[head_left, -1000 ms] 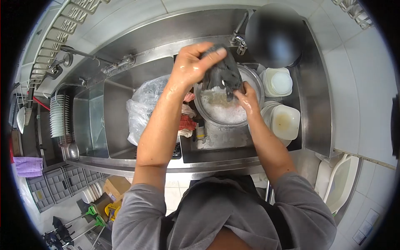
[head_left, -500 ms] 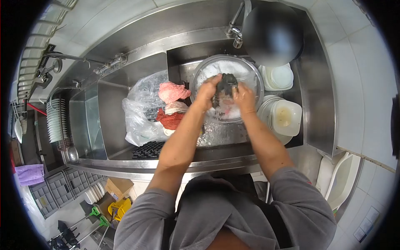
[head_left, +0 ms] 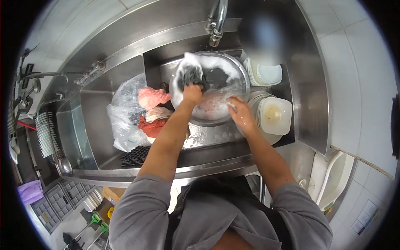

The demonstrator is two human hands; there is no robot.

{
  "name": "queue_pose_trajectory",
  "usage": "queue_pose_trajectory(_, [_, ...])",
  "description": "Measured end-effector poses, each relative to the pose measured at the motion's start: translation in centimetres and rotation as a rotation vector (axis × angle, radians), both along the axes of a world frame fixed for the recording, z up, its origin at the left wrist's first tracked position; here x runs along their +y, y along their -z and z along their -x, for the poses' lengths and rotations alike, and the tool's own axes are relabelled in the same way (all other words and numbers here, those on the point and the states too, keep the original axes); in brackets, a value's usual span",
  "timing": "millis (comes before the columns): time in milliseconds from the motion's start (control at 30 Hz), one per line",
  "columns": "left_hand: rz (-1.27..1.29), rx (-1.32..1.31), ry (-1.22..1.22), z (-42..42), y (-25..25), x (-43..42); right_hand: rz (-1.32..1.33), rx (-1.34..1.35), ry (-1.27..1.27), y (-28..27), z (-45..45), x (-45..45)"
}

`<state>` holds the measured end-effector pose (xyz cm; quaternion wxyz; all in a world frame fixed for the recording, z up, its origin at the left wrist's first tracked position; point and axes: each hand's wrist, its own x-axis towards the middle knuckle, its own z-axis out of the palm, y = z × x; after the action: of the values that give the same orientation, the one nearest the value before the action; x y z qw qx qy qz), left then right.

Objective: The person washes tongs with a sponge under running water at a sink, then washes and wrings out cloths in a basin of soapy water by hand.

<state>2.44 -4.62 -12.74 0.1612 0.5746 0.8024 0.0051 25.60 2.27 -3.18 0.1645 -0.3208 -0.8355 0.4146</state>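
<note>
A round metal basin (head_left: 213, 123) of soapy water stands in the sink, with white suds (head_left: 216, 61) along its far side. My left hand (head_left: 193, 94) is closed on a dark grey cloth (head_left: 192, 76) at the basin's left side, and foam clings around the cloth. Most of the left fingers are hidden by the hand and cloth. Over the basin's near right rim, my right hand (head_left: 241, 114) is wet, its fingers loosely bent and apart, with nothing in them. Between the hands the water is blurred, and reddish patches show through it.
Left of the basin lie a clear plastic bag (head_left: 125, 100), a pink cloth (head_left: 152, 97), a red cloth (head_left: 152, 127) and a black mat (head_left: 135, 156). Stacked white dishes (head_left: 275, 116) and more containers (head_left: 266, 74) stand at the right. A faucet (head_left: 216, 35) hangs behind the basin.
Both hands were together on the dark cloth over the basin. Now my left hand has it at the left side, while my right hand has let go and moved toward the near right rim.
</note>
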Motion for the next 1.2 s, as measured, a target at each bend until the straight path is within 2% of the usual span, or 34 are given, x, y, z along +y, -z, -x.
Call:
queue_pose_trajectory(33, [-0.005,-0.009,0.005,-0.9,1.8,-0.1,-0.005,-0.009,0.005,0.1,-0.6,-0.6])
queue_pose_trajectory(67, [0.13,-0.053,-0.06,-1.7,3.8,-0.3,0.032,-0.026,-0.008,0.3,-1.1,-1.2])
queue_pose_trajectory(100, [0.267,-0.094,-0.125,-2.1,4.9,-0.3,0.071,-0.041,-0.022,0.5,-1.6,-1.6])
queue_pose_trajectory(133, [0.265,-0.097,-0.124,-2.3,4.8,-0.1,0.068,-0.043,-0.021,1.3,-2.3,-1.8])
queue_pose_trajectory(200, [0.214,-0.201,-0.268,-2.2,4.4,0.3,0.062,-0.085,-0.031,2.6,-3.6,-1.5])
queue_pose_trajectory(233, [0.218,-0.195,-0.273,-1.9,3.1,0.2,0.067,-0.079,-0.035,1.5,-3.4,-1.3])
queue_pose_trajectory(267, [-0.03,-0.392,-0.26,-1.1,1.7,0.4,0.106,-0.093,0.008,0.3,-3.0,-0.7])
queue_pose_trajectory(300, [-0.282,-0.581,-0.237,-0.2,-0.7,0.7,0.146,-0.106,0.052,-1.2,-2.1,-0.1])
queue_pose_trajectory(333, [-0.277,-0.566,-0.24,0.4,-3.6,0.8,0.114,-0.049,0.063,-2.1,-0.9,0.5])
queue_pose_trajectory(400, [-0.204,-0.913,-0.26,1.5,-10.7,1.6,0.038,0.12,0.057,-4.5,2.6,2.4])
queue_pose_trajectory(433, [-0.207,-0.898,-0.266,1.8,-14.0,1.8,-0.004,0.231,0.039,-6.0,4.4,2.9])
queue_pose_trajectory(467, [-0.217,-0.847,-0.092,2.1,-17.1,2.0,-0.003,0.244,0.03,-7.3,6.3,2.9])
queue_pose_trajectory(500, [-0.228,-0.791,0.08,2.4,-20.0,2.1,0.047,0.398,-0.006,-8.6,8.2,2.8])
queue_pose_trajectory(533, [-0.24,-0.777,0.074,2.8,-22.6,2.1,0.097,0.551,-0.045,-9.8,9.4,3.0])
queue_pose_trajectory(567, [-0.389,-0.72,0.15,3.0,-24.8,1.9,0.095,0.561,-0.058,-11.0,9.9,3.4])
queue_pose_trajectory(600, [-0.535,-0.658,0.227,3.3,-26.8,1.5,0.09,0.403,-0.103,-12.0,10.1,4.0])
queue_pose_trajectory(633, [-0.542,-0.645,0.221,3.5,-28.6,1.1,0.081,0.245,-0.146,-12.6,10.1,4.4])
queue_pose_trajectory(733, [-0.652,-0.609,0.11,3.8,-33.2,-0.8,-0.016,0.125,-0.111,-12.6,8.3,4.8])
queue_pose_trajectory(800, [-0.699,-0.625,-0.061,4.3,-35.2,-1.8,-0.033,0.124,-0.091,-8.0,6.5,6.0])
queue_pose_trajectory(867, [-0.731,-0.654,-0.08,5.3,-34.6,-1.8,0.026,-0.105,-0.021,-6.1,4.2,5.9])
queue_pose_trajectory(900, [-0.698,-0.677,-0.114,5.5,-34.4,-1.8,0.022,-0.107,-0.021,-6.6,3.7,5.4])
queue_pose_trajectory(967, [-0.592,-0.676,-0.221,5.5,-33.9,-1.7,0.28,0.105,0.108,-7.6,2.9,4.4])
queue_pose_trajectory(1100, [-0.61,-0.661,-0.305,8.4,-27.4,-1.2,0.406,0.211,0.245,-8.0,1.7,4.9])
queue_pose_trajectory(1200, [-0.595,-0.798,-0.434,10.5,-23.0,-2.0,0.516,0.308,0.236,-8.0,-0.2,6.9])
